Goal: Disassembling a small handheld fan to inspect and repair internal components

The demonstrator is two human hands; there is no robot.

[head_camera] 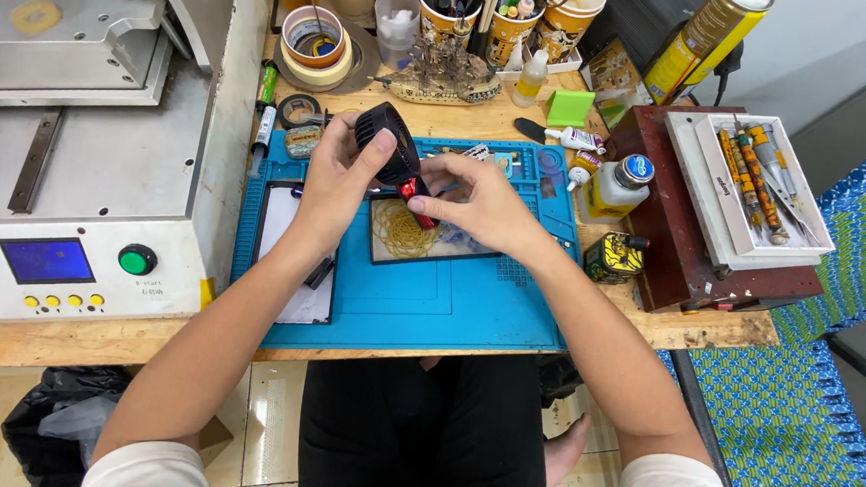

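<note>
Blue mat (449, 305) on workbench; left hand (342, 173) clasps black round fan (387, 138); right hand (481, 201) pinches red part (414, 190).

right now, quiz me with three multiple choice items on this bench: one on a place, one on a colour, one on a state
1. Where does the white tray of hand tools lie?
A. on the dark red box at the bench's right end
B. on the floor
C. on the grey machine

2. What colour is the work mat?
A. yellow
B. blue
C. white

3. How is the small black fan held?
A. lying untouched on the mat
B. raised above the mat in the left hand, with the right hand at its red base
C. hanging from a hook

Answers:
1 A, the tray rests on the dark red box.
2 B, the mat under both hands is blue.
3 B, left fingers wrap the round head while right fingers pinch the red part.
</note>
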